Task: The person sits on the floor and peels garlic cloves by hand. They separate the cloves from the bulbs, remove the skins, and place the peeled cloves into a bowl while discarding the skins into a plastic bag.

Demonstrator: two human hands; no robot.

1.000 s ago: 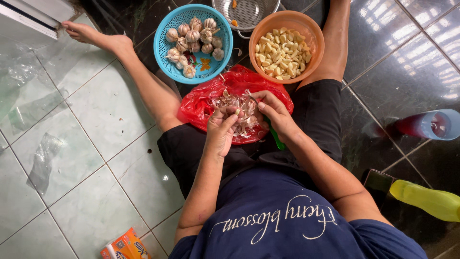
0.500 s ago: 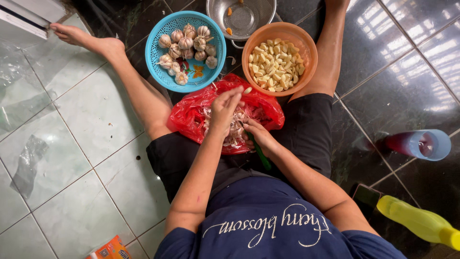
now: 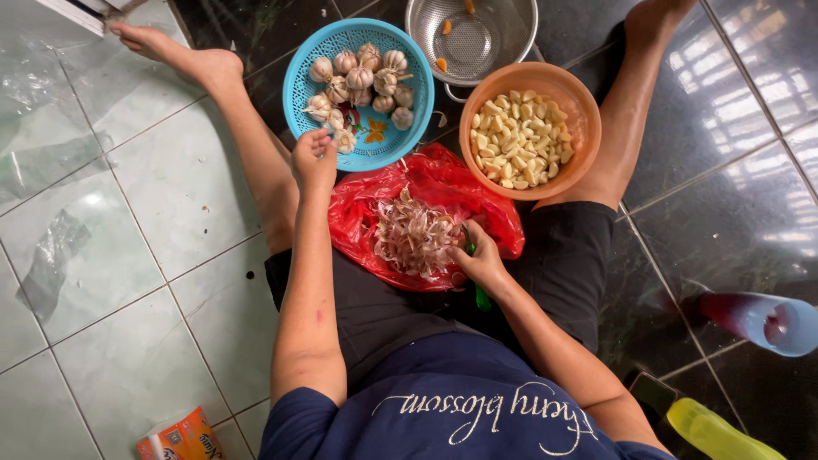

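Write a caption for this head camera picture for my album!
Left hand reaches into the blue basket of garlic bulbs; right hand rests by garlic skins.

Metal colander (image 3: 477,38), blue cup (image 3: 771,322), yellow bottle (image 3: 716,430).

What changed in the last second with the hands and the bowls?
The left hand left the pile of garlic skins on the red bag and reached forward to the blue basket, closing on a garlic bulb at its near rim. The right hand stayed at the skins. Orange bowl and strainer unchanged.
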